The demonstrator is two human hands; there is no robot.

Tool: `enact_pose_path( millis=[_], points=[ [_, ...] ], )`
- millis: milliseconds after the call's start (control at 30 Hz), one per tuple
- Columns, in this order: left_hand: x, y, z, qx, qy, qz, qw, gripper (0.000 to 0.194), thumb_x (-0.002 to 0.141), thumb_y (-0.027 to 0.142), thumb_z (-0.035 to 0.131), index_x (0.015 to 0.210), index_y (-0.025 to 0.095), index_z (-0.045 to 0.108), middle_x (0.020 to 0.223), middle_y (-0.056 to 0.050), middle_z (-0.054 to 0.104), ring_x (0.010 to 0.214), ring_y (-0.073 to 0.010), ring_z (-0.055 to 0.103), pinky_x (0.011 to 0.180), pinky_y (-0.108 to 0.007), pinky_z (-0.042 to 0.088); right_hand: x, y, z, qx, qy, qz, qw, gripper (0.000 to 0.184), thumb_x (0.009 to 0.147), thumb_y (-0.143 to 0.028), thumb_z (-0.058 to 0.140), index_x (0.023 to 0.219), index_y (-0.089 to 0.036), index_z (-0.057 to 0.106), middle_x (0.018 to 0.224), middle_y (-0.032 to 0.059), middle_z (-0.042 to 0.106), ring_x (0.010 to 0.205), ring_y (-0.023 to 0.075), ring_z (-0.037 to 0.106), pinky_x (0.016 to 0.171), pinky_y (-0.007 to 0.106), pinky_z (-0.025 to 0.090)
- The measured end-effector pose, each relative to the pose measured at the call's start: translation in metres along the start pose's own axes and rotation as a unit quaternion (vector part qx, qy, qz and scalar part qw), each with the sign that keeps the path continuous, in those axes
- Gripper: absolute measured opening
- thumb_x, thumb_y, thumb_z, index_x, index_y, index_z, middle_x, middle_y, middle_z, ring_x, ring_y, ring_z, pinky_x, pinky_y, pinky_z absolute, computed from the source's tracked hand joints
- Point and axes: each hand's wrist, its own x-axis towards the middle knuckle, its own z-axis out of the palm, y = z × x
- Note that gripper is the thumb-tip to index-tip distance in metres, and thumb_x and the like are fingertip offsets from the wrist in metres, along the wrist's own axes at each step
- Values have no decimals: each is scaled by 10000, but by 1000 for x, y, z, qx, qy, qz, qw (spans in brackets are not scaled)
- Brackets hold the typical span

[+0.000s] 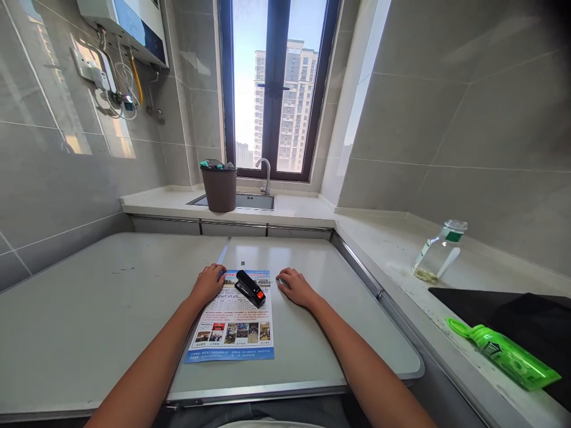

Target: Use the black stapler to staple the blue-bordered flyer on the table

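A printed flyer (232, 333) with blue bands, text and small photos lies flat on the folding table. On its upper right part rests a black stapler (243, 283) with an orange-red mark at its near end, tilted diagonally. My left hand (208, 285) lies at the flyer's upper left edge, palm down, fingertips by the paper and apart from the stapler. To the right of the flyer, my right hand (295, 286) rests on the tabletop with its fingers loosely bent. A small greyish bit shows at its fingertips, too small to name. Neither hand grips the stapler.
The pale folding table (111, 333) has a centre seam and metal edge. Behind it are a brown bin (218, 189), a sink (254, 201) and a faucet (265, 176). On the right counter stand a glass jar (439, 252) and a lying green bottle (513, 356) near black cloth (526, 315).
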Motion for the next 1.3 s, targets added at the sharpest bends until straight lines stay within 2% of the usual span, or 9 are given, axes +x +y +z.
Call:
enact_pose_path(
  millis=[1300],
  points=[
    [0,0,1,-8,-8,-4,1000,300,968,262,453,1178,203,659,1291,-125,644,1182,-306,566,980,-435,454,-1,-1,-1,-5,-5,4,1000,279,985,-266,590,1251,-257,676,1289,88,627,1201,243,578,1025,402,438]
  ],
)
